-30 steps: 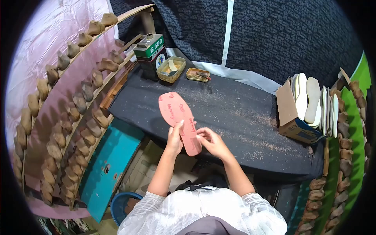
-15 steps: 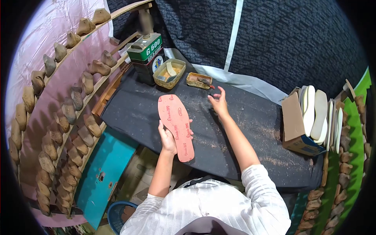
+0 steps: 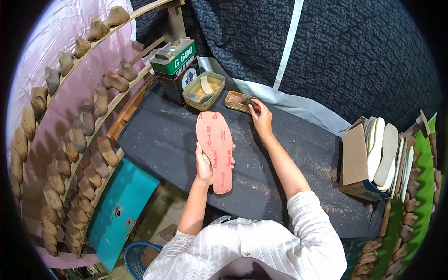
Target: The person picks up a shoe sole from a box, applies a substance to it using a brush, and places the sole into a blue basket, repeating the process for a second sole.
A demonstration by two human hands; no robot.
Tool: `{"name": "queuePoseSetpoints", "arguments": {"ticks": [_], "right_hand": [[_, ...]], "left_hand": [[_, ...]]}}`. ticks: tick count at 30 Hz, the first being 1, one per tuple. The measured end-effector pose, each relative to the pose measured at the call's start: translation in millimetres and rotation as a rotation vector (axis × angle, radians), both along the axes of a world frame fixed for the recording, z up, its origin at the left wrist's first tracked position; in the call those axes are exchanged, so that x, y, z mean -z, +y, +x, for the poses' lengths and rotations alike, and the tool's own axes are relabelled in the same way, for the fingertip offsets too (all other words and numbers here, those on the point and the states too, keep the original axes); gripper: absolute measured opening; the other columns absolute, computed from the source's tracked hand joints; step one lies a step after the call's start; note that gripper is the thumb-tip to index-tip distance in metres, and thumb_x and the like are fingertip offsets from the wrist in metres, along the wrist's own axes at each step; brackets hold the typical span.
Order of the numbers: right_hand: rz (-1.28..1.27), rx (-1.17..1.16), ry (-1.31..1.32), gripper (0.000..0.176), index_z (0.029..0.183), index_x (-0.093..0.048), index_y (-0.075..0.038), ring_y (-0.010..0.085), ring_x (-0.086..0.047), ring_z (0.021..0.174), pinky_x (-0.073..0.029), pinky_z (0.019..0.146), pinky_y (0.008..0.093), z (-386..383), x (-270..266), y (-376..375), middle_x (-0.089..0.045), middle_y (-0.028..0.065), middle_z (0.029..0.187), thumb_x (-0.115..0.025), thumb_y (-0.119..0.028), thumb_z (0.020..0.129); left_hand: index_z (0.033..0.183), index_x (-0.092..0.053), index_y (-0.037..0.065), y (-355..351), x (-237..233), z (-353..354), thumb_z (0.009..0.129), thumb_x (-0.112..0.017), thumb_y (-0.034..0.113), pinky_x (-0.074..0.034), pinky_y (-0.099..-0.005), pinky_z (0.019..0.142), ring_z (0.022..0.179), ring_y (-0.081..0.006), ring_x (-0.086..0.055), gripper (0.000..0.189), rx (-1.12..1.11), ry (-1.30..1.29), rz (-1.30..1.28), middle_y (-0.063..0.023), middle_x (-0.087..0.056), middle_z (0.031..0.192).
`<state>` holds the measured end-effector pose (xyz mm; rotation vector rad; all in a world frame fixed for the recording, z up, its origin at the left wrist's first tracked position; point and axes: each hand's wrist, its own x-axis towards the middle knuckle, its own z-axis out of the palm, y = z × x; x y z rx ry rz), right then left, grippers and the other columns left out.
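Observation:
A pink insole sheet [image 3: 215, 151] with red print rests in my left hand [image 3: 204, 164], whose fingers wrap round its edges from beneath. My right hand [image 3: 262, 119] is closed on a small tool [image 3: 256, 107] with a red handle, at the right end of a small rectangular tray [image 3: 232, 101]. The tool's dark end lies over the tray. Left of that tray stands a larger open container [image 3: 218, 87] with a pale strip [image 3: 206, 85] inside.
A green and black G 600 can [image 3: 175, 70] stands at the table's back left. On the right, a cardboard box [image 3: 355, 161] holds pale insoles [image 3: 386, 156]. Racks of wooden shoe lasts [image 3: 77, 133] line the left side. A blue basket [image 3: 135, 256] is below.
My right hand has reached the small tray and closed on the red-handled tool. The insole sheet in my left hand has turned more upright. The view has shifted slightly.

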<state>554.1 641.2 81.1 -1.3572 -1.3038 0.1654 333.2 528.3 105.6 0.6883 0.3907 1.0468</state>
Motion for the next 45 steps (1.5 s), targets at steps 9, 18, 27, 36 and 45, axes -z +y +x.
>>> {"name": "queuePoseSetpoints", "arguments": {"ticks": [9, 18, 27, 36, 45], "right_hand": [[0.189, -0.075, 0.092, 0.02, 0.101, -0.064, -0.005, 0.0175, -0.063, 0.081, -0.049, 0.073, 0.0288, -1.7, -55.0, -47.4, -0.066, 0.0108, 0.096, -0.063, -0.009, 0.081], [0.353, -0.336, -0.236, 0.024, 0.093, -0.065, -0.001, 0.0236, -0.064, 0.075, -0.051, 0.069, 0.031, -29.1, -128.1, -148.8, -0.065, 0.0117, 0.084, -0.066, -0.001, 0.069], [0.34, -0.247, -0.307, 0.028, 0.092, -0.066, -0.003, 0.0218, -0.063, 0.073, -0.052, 0.065, 0.0302, -11.7, -122.1, -175.9, -0.066, 0.0097, 0.085, -0.068, 0.001, 0.064], [0.372, -0.26, -0.264, 0.025, 0.092, -0.065, 0.001, 0.0242, -0.064, 0.073, -0.051, 0.068, 0.0315, -29.5, -136.5, -181.5, -0.066, 0.0125, 0.084, -0.064, 0.002, 0.067], [0.297, -0.155, -0.162, 0.023, 0.093, -0.066, 0.0, 0.0203, -0.063, 0.071, -0.05, 0.065, 0.028, -12.9, -130.5, -194.2, -0.066, 0.0127, 0.085, -0.064, 0.0, 0.07]], "left_hand": [[0.123, -0.045, 0.002, 2.4, -7.8, 8.1, 0.089, -0.008, 0.063, -0.052, -0.0352, 0.059, 0.068, -0.0227, -0.062, 0.079, 0.043, 0.044, 0.026, -0.0176, -0.061, 0.104], [0.117, -0.048, 0.002, -8.5, -13.3, 23.1, 0.091, -0.007, 0.059, -0.053, -0.0338, 0.06, 0.068, -0.0223, -0.062, 0.074, 0.127, 0.122, 0.082, -0.0142, -0.061, 0.092], [0.116, -0.048, 0.002, -14.0, -26.8, 25.3, 0.091, -0.007, 0.059, -0.053, -0.0329, 0.058, 0.067, -0.0214, -0.062, 0.074, 0.148, 0.1, 0.138, -0.013, -0.061, 0.093], [0.115, -0.048, 0.001, -22.4, -33.9, 27.1, 0.091, -0.007, 0.06, -0.053, -0.0328, 0.059, 0.067, -0.0208, -0.062, 0.076, 0.174, 0.138, 0.19, -0.0137, -0.062, 0.089], [0.113, -0.05, 0.001, -19.2, -48.2, 15.5, 0.09, -0.006, 0.061, -0.053, -0.0332, 0.059, 0.067, -0.0207, -0.062, 0.078, 0.1, 0.126, 0.141, -0.0138, -0.062, 0.089]]}}
